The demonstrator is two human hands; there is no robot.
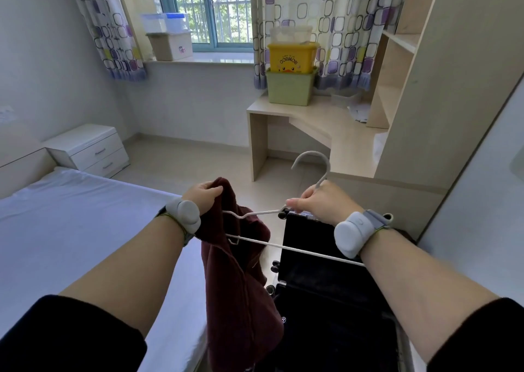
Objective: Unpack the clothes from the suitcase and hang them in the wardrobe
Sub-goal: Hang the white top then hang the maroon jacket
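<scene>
Two bins top the desk, suitcase presumably below.

I'm looking into a home bedroom here.
White-sheeted bed near left, nightstand beyond it, curtained window on the far wall, and I see a corner desk far right stacked with plastic boxes.

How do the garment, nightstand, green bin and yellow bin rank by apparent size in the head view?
1. Garment, though nearness to the camera inflates it.
2. Nightstand.
3. Green bin and yellow bin: look too alike to rank.
</scene>
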